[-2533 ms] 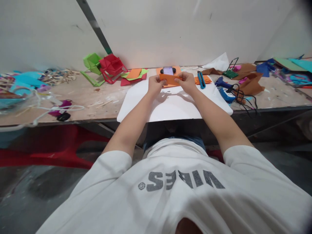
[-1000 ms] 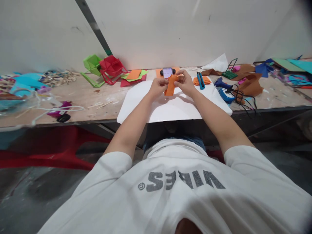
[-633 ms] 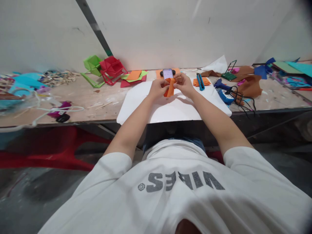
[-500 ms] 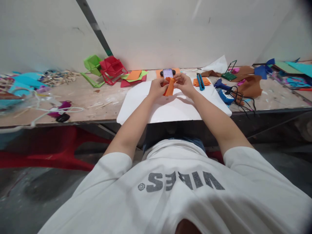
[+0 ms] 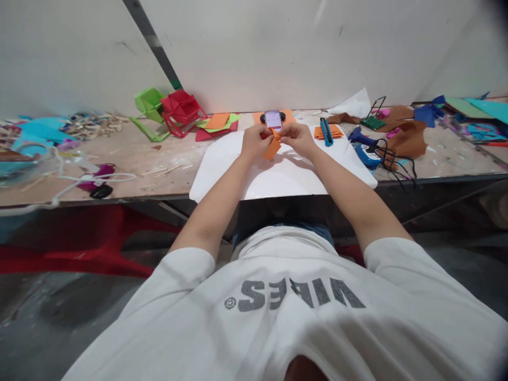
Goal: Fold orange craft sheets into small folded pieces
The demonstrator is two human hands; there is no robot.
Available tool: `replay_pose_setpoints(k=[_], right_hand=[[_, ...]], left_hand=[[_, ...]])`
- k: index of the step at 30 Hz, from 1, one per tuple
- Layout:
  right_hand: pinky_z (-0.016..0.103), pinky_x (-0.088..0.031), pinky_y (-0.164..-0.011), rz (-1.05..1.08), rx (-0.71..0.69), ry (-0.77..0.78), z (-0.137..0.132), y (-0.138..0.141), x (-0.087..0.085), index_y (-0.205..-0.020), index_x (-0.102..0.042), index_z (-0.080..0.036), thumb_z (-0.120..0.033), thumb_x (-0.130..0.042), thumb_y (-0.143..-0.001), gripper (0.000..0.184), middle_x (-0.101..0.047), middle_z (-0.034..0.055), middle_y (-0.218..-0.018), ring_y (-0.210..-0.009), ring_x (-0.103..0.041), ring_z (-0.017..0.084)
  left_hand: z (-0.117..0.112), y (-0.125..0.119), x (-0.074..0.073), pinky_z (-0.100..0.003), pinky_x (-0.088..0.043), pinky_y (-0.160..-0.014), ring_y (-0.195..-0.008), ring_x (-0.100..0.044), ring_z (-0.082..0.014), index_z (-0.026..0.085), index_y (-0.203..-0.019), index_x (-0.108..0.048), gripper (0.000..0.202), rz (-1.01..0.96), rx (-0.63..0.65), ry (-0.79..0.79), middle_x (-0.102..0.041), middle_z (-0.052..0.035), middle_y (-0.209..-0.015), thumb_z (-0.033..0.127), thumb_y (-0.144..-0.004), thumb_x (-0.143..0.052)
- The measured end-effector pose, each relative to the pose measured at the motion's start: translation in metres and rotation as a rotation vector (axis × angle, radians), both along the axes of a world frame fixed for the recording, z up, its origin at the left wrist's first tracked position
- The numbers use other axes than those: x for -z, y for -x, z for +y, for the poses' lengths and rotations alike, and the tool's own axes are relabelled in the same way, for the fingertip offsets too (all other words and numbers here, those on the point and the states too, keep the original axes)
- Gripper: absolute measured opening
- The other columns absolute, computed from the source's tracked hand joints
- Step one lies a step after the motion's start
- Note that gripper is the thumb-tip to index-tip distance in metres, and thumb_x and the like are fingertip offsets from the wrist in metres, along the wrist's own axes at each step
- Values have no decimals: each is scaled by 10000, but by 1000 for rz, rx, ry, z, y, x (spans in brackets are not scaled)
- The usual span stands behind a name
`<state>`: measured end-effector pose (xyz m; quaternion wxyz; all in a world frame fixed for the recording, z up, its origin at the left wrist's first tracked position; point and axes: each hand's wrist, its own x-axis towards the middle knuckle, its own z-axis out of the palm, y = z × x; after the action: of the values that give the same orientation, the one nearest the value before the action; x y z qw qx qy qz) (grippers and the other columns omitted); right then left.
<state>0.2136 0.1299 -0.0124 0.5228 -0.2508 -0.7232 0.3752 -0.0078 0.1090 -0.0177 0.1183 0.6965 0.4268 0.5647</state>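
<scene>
Between left hand (image 5: pixel 253 142) and right hand (image 5: pixel 300 139), orange paper (image 5: pixel 272 149) is partly hidden.

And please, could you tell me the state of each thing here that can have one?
Orange paper: bent, held between both hands
Left hand: pinching the orange paper
Right hand: pinching it too
Phone: screen lit
Orange slips: loosely stacked
Blue cutter: lying partly on the slips, blade position unclear
White board: flat
Black cords: tangled
Brown paper: creased
</scene>
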Motion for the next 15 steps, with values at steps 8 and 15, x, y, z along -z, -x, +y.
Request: replay_pose_setpoints(k=[8,15], right_hand=[[504,-737,-963,47,76,16,0,3,1,-858,-753,-275,-425,-1019,-726,333,-834,20,-879,-898,-800,247],[511,-731,-984,50,114,-40,0,2,1,-873,-760,-263,-391,-983,-760,281,-848,35,-922,-938,-831,264]], left_hand=[[-4,0,-2,-442,-600,-937,-874,-679,-246,256,-880,-721,335,-12,89,20,-783,-62,-908,536,-983,-874],[-5,2,-5,-426,-594,-975,-998,-757,-263,255,-968,-749,306,-6,151,21,-834,-85,-1051,541,-954,-859]])
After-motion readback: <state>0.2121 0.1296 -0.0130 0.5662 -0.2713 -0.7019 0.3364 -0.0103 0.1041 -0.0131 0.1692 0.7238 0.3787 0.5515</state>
